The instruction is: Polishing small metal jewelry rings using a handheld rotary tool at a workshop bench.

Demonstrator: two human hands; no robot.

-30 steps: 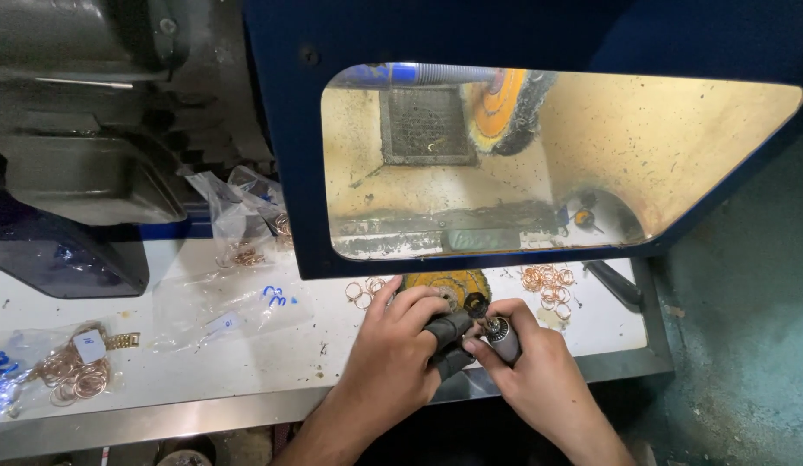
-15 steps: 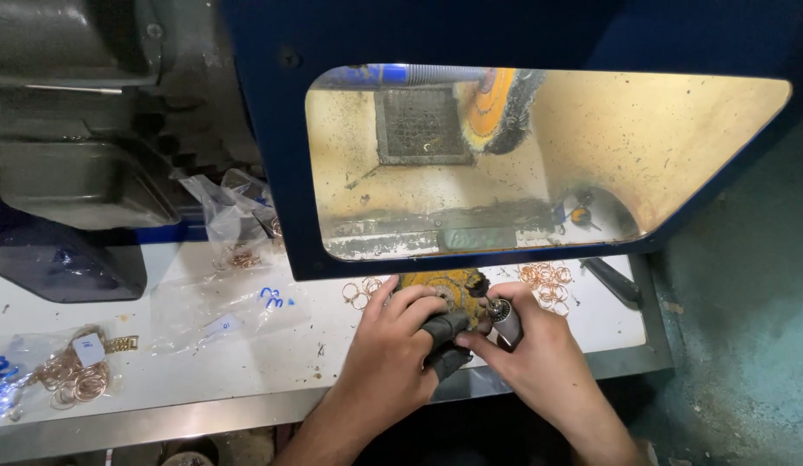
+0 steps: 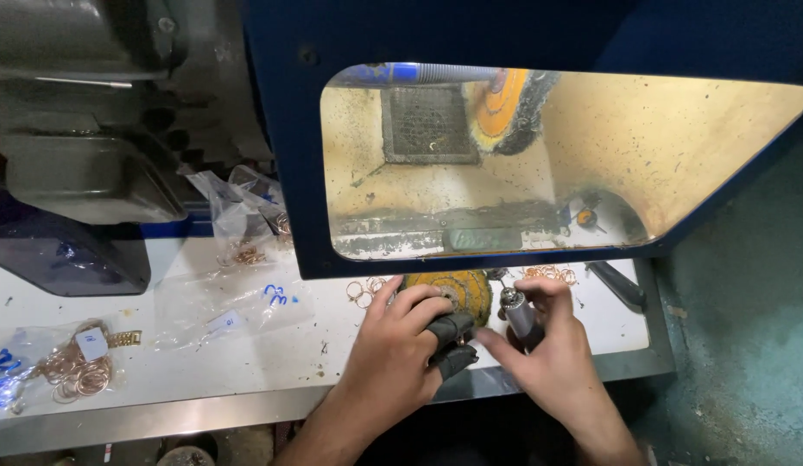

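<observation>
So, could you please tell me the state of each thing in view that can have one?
left hand: gripping a dark piece, two fingertips in dark covers
right hand: closed around a metal chuck tool
yellow buffing wheel: lying flat on the bench
plastic bags: flat, holding rings
loose rings: scattered on the bench

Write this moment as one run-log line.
left hand: on yellow buffing wheel | right hand: holds metal chuck tool | white bench: loose rings

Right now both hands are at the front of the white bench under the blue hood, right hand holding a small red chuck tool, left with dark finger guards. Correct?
Not quite: in the head view the chuck tool in the right hand is silver metal, not red. The rest holds: both hands are at the front of the white bench under the blue hood, and the left hand has dark finger guards.
</observation>
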